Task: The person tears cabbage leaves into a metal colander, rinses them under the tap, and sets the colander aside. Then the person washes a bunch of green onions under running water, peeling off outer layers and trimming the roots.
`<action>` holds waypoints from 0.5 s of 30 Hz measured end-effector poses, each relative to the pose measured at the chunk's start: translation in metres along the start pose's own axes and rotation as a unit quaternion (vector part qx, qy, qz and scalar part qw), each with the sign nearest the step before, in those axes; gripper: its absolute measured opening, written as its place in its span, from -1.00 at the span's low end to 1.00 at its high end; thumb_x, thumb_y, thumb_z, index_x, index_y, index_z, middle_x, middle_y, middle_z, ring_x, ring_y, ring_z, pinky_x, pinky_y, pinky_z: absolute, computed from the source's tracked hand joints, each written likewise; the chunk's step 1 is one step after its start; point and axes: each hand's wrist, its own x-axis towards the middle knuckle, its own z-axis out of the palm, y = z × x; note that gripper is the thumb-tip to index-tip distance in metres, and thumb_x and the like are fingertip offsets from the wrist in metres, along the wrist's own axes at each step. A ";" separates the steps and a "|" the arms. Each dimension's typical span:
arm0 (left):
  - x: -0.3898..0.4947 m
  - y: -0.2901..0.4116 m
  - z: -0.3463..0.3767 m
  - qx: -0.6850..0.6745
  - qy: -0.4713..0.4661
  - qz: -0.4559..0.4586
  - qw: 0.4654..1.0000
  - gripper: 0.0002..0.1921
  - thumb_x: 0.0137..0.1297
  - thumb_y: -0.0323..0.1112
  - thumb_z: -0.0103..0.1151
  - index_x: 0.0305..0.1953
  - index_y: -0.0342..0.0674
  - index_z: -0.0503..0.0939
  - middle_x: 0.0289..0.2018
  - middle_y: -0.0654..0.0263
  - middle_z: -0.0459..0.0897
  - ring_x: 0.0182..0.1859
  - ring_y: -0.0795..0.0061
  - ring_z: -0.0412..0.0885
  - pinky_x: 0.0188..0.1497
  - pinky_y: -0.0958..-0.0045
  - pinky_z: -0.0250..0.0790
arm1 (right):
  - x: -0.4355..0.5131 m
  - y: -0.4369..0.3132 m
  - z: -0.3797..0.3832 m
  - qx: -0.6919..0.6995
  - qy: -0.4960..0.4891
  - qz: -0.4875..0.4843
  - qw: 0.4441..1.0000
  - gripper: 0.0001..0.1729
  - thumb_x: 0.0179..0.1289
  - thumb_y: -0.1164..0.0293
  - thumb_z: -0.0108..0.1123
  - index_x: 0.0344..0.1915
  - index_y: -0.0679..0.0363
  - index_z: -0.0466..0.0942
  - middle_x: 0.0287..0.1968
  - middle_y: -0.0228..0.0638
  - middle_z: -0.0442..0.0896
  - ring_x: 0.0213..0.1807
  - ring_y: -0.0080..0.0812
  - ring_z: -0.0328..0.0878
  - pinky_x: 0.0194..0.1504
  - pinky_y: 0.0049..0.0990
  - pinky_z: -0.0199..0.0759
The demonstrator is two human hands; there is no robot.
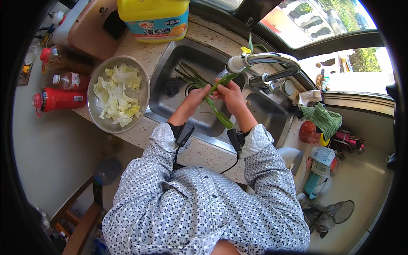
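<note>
Long green leafy stalks (218,112), perhaps scallion or garlic leaves, are held between my two hands over the left basin of a steel double sink (204,119). My left hand (196,97) pinches them near the basin's middle. Close beside it, my right hand (230,94) grips the same leaves with bent fingers. The chrome faucet (271,59), with a white spout head (235,64), stands just above my right hand, and water appears to run from it. Leaf ends spread to the left across the basin. A dark mesh pad (173,86) lies near the drain.
A metal colander (146,92) of torn lettuce (116,95) sits left on the counter. Bottles (63,98) and a yellow jug (153,19) stand around it. A knife (297,162) rests on a white board at right. A green cloth (322,121) hangs near the window.
</note>
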 end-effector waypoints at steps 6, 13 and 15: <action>-0.001 0.011 -0.031 0.082 0.038 0.068 0.994 -0.77 0.25 -0.25 0.20 -0.27 -0.33 0.64 -0.40 0.37 0.66 -0.36 0.67 0.52 -0.26 0.58 0.32 | 0.041 -0.002 0.011 0.032 -0.011 0.061 0.998 -0.71 0.17 0.67 -0.03 -0.06 0.37 0.40 -0.28 -0.18 0.57 -0.33 -0.29 0.58 -0.34 -0.46 0.54; -0.001 0.011 -0.019 0.047 0.129 0.126 0.982 -0.85 0.20 -0.35 0.24 -0.28 -0.31 0.61 -0.41 0.36 0.65 -0.42 0.65 0.52 -0.33 0.61 0.32 | 0.056 0.012 0.028 0.068 0.080 0.046 0.993 -0.88 0.20 0.61 -0.01 -0.24 0.29 0.43 -0.30 -0.20 0.57 -0.37 -0.27 0.58 -0.32 -0.38 0.54; 0.000 0.014 -0.015 -0.071 0.085 0.098 0.989 -0.87 0.21 -0.35 0.24 -0.31 -0.28 0.60 -0.44 0.38 0.63 -0.44 0.64 0.51 -0.35 0.61 0.31 | 0.056 0.016 0.028 0.142 0.024 0.042 0.989 -0.92 0.25 0.54 0.01 -0.25 0.27 0.43 -0.32 -0.22 0.56 -0.38 -0.28 0.57 -0.33 -0.35 0.53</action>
